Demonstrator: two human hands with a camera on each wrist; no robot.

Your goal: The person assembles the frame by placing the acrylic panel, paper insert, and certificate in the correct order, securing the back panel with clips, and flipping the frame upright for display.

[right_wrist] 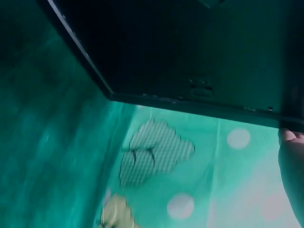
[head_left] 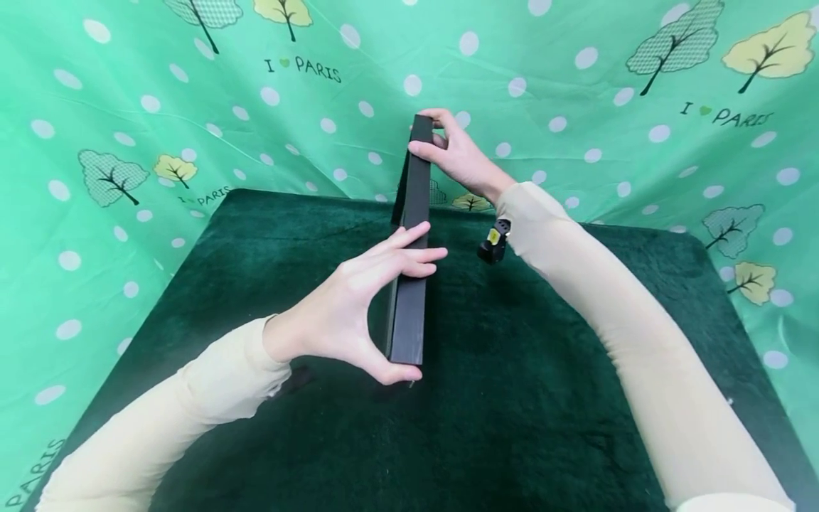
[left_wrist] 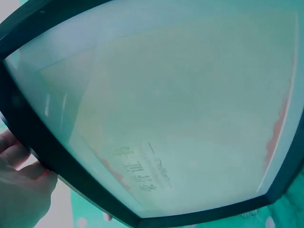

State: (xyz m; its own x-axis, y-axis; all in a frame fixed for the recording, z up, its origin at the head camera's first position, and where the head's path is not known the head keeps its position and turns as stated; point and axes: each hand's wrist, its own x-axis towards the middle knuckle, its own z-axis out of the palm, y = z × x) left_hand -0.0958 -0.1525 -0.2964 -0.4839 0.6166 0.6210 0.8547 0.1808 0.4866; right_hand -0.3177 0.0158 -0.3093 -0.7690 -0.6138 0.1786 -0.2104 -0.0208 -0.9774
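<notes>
A black picture frame (head_left: 411, 313) stands on edge between both hands in the head view, seen along its narrow side. Its glazed face (left_wrist: 190, 95) fills the left wrist view, with a pale sheet, dark characters and reddish marks behind the glazing. The dark back panel (right_wrist: 180, 52) shows in the right wrist view, with a small metal fitting (right_wrist: 202, 90) near one edge. My left hand (head_left: 348, 302) spans the near end, thumb at the near corner and fingers across the upper edge. My right hand (head_left: 457, 153) grips the far upper end, thumb on the edge.
A dark green cloth (head_left: 537, 370) covers the table beneath the hands. Behind it hangs a green curtain (head_left: 358, 85) with white dots, trees and lettering. A small black device (head_left: 494, 242) is attached at the right wrist.
</notes>
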